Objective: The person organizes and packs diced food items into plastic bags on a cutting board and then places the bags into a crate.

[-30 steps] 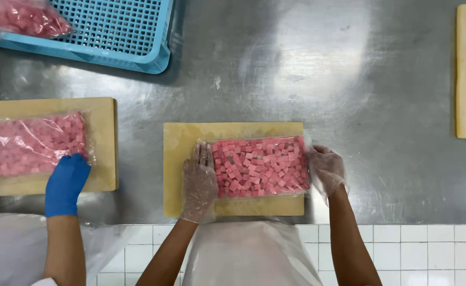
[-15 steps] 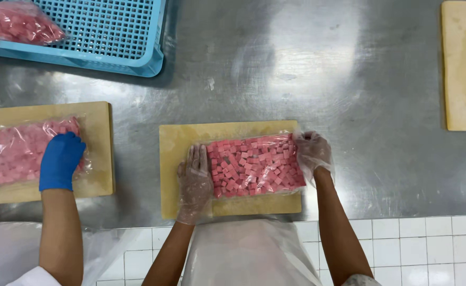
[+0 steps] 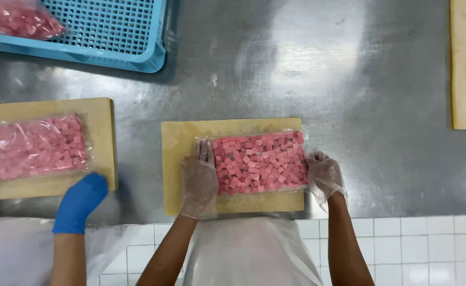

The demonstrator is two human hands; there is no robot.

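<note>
- Stainless steel counter (image 3: 349,79) fills the view, scuffed and shiny, with white tiles along its near edge.
- Blue slotted crate (image 3: 111,32) sits at the far left corner, a bag of pink cubes resting in it.
- Wooden board (image 3: 180,153) lies at the near edge, middle, carrying a clear bag of pink cubes (image 3: 259,161), packed flat.
- Left hand (image 3: 198,177), in a thin clear glove, lies open and flat against the bag's left end.
- Right hand (image 3: 323,175) curls loosely round the right end, fingers bent.
- I'd judge the bag soft, slippery and fairly heavy; holding both short ends suits it best.
- Beside it, a co-worker's blue-gloved hand (image 3: 82,201) touches a second board (image 3: 103,148).
</note>
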